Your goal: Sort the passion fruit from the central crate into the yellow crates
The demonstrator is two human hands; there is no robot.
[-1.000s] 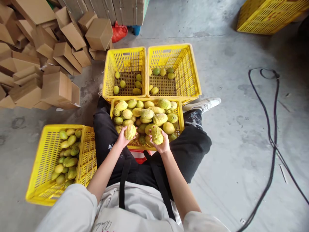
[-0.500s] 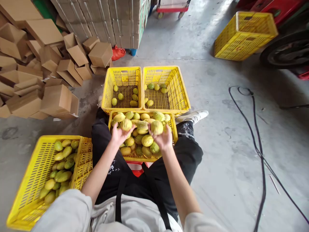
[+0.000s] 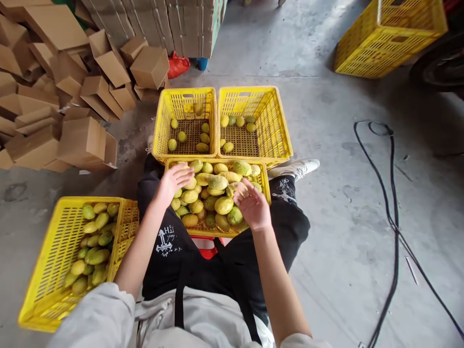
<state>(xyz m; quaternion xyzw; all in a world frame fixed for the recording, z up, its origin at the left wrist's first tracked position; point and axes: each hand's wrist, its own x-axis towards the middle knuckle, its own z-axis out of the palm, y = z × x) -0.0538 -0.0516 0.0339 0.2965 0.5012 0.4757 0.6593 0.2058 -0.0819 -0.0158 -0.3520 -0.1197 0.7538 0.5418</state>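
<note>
My left hand (image 3: 175,182) is open with spread fingers, over the left side of the near yellow crate (image 3: 268,193). My right hand (image 3: 253,205), also open with its palm turned up, hangs over that crate's right side. Neither holds anything. Yellow-green, lemon-like fruits (image 3: 224,205) fill the near crate between my legs. Just beyond it stand the far left crate (image 3: 156,140) and the far right crate (image 3: 284,130), each with several such fruits on its slatted floor. A blurred yellowish shape (image 3: 199,107) shows against the far left crate's back wall.
Another yellow crate (image 3: 39,275) with many fruits stands by my left leg. Cardboard boxes (image 3: 79,142) lie heaped at left, beside a stacked carton wall (image 3: 184,29). At right are a tall yellow crate (image 3: 377,48), a tyre (image 3: 435,72) and a black cable (image 3: 395,217).
Each hand held one lemon-like fruit half a second ago; both have let go and opened. My left hand has moved left and up, my right slightly right. The view has shifted a little.
</note>
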